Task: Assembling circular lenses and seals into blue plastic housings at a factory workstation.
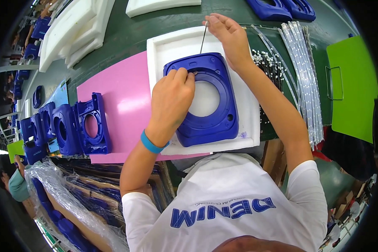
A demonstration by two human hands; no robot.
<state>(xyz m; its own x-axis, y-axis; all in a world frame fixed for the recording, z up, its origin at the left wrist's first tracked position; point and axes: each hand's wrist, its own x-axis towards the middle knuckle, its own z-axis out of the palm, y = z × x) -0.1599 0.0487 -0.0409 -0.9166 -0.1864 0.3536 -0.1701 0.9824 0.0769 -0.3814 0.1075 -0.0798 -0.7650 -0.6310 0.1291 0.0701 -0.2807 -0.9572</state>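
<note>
A blue plastic housing with a large round opening lies in a white foam tray. My left hand, with a blue band at its wrist, reaches over the housing's left side. Its fingers are pinched together at the upper rim of the opening, and whatever they hold is hidden. Above the far edge of the housing, my right hand is raised, pinching the upper end of a thin dark wire. The wire runs down to the housing's top edge, where its lower end goes out of sight.
On the left, a pink sheet lies beside a row of blue housings. White foam pieces are stacked at far left. To the right are wires with white connectors, LED strips and a green panel. Another person is at far left.
</note>
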